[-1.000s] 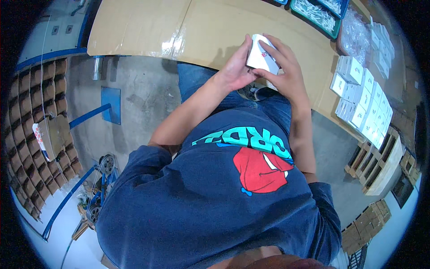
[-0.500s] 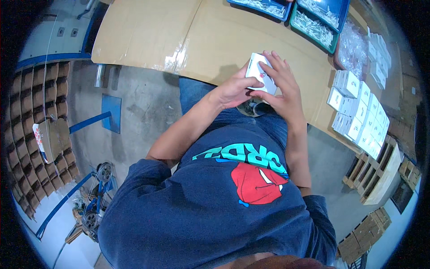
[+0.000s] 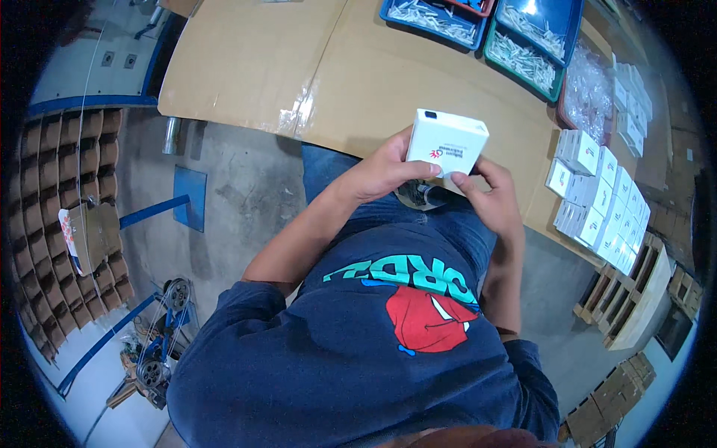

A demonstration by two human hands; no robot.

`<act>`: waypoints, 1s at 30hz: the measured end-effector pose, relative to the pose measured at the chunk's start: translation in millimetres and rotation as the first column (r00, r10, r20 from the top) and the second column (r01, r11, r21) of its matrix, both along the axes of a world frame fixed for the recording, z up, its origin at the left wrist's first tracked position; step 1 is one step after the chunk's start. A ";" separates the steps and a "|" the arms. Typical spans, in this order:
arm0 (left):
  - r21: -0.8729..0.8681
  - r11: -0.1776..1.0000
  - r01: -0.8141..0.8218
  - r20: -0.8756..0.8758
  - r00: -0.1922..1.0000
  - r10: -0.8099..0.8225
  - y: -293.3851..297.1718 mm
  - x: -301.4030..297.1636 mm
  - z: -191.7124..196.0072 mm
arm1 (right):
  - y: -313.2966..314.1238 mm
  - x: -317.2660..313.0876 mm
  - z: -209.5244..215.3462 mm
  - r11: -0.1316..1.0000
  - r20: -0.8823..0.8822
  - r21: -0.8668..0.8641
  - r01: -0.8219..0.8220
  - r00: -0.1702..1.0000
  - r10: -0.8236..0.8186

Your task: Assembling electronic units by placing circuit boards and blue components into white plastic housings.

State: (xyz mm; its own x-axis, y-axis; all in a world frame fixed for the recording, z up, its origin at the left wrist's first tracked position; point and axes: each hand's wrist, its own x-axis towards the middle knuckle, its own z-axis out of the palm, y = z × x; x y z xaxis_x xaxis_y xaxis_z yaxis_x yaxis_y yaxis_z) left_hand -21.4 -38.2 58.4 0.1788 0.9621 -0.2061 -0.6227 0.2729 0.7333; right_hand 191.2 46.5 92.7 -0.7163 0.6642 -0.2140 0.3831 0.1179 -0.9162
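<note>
A small white carton (image 3: 448, 142) with a red mark and a dark patch at its top corner is held between both hands, above the near edge of the table. My left hand (image 3: 388, 168) is closed round its left side, thumb on the lower front and fingers hidden behind. At its lower right corner my right hand (image 3: 489, 193) grips it, thumb on the front and fingers curled behind. The carton looks closed, with its printed face toward me.
Cardboard covers the table (image 3: 358, 82). At the back stand a blue tray (image 3: 433, 22) and a green tray (image 3: 523, 63) of small white pieces. A tray of clear plastic (image 3: 586, 93) and stacked white cartons (image 3: 605, 201) lie at right. A wooden pallet (image 3: 624, 299) is on the floor.
My right hand has moved from the carton's front face down to its lower right corner. The carton has turned, so its printed face and top edge now show more fully.
</note>
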 end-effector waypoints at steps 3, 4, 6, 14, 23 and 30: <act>-0.004 0.999 0.042 -0.101 0.994 -0.042 -3.8 -4.4 4.3 | -9.4 1.7 4.4 0.998 -0.066 0.065 0.008 0.998 -0.004; -0.008 0.999 0.047 -0.098 0.994 -0.047 -5.9 -5.5 5.8 | -11.2 2.5 8.2 0.999 -0.038 0.054 0.003 0.999 -0.001; 0.037 0.997 0.067 -0.169 0.984 -0.060 -8.8 -6.2 8.5 | -16.5 2.9 13.8 0.994 -0.012 0.113 0.006 1.000 -0.005; 0.069 0.997 0.044 -0.290 0.957 -0.022 -10.7 -2.2 21.0 | -25.4 6.1 7.3 0.930 -0.083 0.368 0.007 0.996 0.025; -0.013 0.999 0.037 -0.285 0.958 -0.039 -7.1 -5.5 9.5 | -27.3 1.2 5.6 0.899 -0.039 0.437 -0.010 0.999 0.031; 0.009 1.000 0.008 -0.325 0.946 -0.005 -1.1 -8.6 6.9 | -14.7 -5.3 12.8 0.960 -0.055 0.276 0.054 0.998 -0.040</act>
State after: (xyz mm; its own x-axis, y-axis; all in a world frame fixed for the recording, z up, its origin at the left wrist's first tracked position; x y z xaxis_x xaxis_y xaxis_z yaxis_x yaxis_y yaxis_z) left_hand -30.0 -39.2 65.3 0.1095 0.9634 -0.2448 -0.3482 0.2679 0.8983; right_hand 185.8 31.9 105.5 -0.6878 0.7257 0.0168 0.3507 0.3525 -0.8676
